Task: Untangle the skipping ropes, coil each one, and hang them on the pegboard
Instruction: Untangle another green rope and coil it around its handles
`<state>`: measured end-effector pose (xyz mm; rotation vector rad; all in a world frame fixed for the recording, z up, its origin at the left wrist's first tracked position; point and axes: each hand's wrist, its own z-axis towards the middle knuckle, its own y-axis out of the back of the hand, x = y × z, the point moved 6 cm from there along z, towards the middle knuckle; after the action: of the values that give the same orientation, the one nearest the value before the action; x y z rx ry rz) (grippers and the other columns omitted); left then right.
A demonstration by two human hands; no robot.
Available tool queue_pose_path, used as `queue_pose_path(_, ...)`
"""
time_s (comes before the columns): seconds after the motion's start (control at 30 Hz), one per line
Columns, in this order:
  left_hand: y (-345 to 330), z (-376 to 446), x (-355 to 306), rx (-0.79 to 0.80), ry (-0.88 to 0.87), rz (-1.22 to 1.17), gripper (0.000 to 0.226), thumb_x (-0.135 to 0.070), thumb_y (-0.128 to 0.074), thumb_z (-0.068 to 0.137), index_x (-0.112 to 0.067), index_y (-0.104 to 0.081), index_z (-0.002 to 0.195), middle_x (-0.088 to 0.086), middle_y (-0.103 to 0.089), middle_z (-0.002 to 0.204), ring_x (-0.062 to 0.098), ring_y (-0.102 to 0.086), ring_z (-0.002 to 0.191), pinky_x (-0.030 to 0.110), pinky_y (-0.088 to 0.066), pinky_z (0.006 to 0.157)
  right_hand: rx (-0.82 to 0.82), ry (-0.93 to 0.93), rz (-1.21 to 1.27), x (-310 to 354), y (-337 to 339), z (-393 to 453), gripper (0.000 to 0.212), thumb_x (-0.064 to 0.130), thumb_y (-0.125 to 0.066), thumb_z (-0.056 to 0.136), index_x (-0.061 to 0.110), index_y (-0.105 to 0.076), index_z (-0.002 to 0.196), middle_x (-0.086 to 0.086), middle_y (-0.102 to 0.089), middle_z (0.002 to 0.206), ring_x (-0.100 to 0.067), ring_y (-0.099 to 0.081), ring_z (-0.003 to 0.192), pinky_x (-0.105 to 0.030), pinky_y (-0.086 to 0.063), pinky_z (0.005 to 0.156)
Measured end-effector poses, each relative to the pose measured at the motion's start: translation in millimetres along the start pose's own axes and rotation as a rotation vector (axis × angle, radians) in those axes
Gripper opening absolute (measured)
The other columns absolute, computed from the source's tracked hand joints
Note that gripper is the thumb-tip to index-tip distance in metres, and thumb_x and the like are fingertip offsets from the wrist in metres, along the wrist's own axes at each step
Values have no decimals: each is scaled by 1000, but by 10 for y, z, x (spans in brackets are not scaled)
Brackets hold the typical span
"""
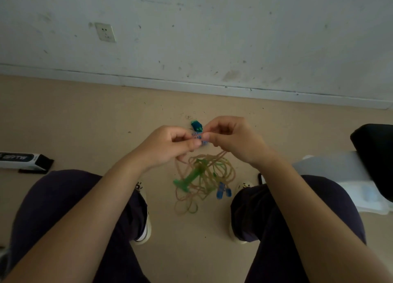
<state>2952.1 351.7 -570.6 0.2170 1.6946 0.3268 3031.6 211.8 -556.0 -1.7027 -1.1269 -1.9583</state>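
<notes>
Between the knees, both hands meet: left hand [170, 146] and right hand [231, 138] pinch a blue-white rope [198, 137] with curled fingertips. Below them the tangle [204, 176] hangs floorward, equally near both.

Both hands [168, 146] [231, 140] pinching blue-white cord [198, 137] above tangled ropes [204, 176] on floor [85, 123]

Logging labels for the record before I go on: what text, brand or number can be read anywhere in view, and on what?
Box on the floor at far left: pale lettering on a dark band, too blurred and skewed to read.
Wall socket: no text visible.
Skipping ropes and their handles: no markings legible.
</notes>
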Motion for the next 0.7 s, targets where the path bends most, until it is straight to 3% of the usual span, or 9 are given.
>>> queue_pose_path(0.13,223,3,1,-102,0,-67,11,-23,-74,85,-17,-70,77,-1,-60,62,11,-57,57,22,-53,58,49,-63,-255,-58,62,-3,10,28,-78,82,21,-71,79,-12,-67,75,-12,-54,64,-39,-50,63)
queue_pose_path(0.23,444,-17,12,-201,-66,-554,21,-24,-82,72,-20,-64,61,-5,-51,55,12,-52,54,26,-52,63,-49,-64,-267,-75,271,-19,13,28,-72,87,17,-71,81,-11,-67,78,-13,-57,67,-39,-49,67)
queue_pose_path(0.3,560,-7,47,-214,-90,-887,33,-20,-70,82,-23,-55,52,-7,-44,51,12,-48,52,29,-54,70,-93,-75,-161,-96,380,-28,18,26,-70,89,8,-70,89,-17,-70,91,-26,-66,82,-40,-53,80)
queue_pose_path(0.33,580,-5,81,-230,-73,-896,38,-18,-61,89,-24,-52,52,-8,-40,49,11,-43,48,31,-53,69,-97,-73,-83,-93,393,-36,21,23,-68,90,2,-68,92,-18,-72,95,-30,-68,92,-39,-55,87)
queue_pose_path(0.4,586,-33,129,-304,-5,-520,36,-22,-56,97,-23,-55,60,-9,-37,46,10,-36,41,33,-48,61,-90,-49,108,-68,355,-48,21,16,-61,94,-5,-62,94,-17,-73,90,-31,-71,91,-35,-57,87)
queue_pose_path(0.47,554,-67,134,-321,60,-25,21,-36,-61,96,-23,-65,80,-6,-49,56,10,-44,45,31,-48,59,-93,-39,261,-46,306,-55,13,11,-57,96,-2,-58,92,-11,-70,71,-27,-70,71,-31,-58,74)
queue_pose_path(0.5,502,-63,133,-277,81,79,17,-44,-66,91,-27,-69,88,-4,-55,66,9,-49,51,29,-47,58,-104,-33,278,-44,297,-53,10,10,-58,96,2,-59,89,-8,-66,62,-23,-66,61,-28,-56,65)
queue_pose_path(0.6,277,-57,116,-30,52,-20,42,-60,-80,68,-34,-74,100,-2,-57,71,8,-52,56,29,-46,57,-125,2,177,-42,227,-19,7,10,-66,91,8,-67,84,-4,-57,50,-16,-52,44,-21,-45,49)
queue_pose_path(0.7,64,-58,68,138,14,-125,44,-49,-84,72,-23,-73,107,-6,-53,63,8,-50,55,25,-44,55,-8,-16,175,-75,-7,-7,10,14,-72,85,4,-72,89,-6,-59,53,-17,-53,46,-27,-49,49)
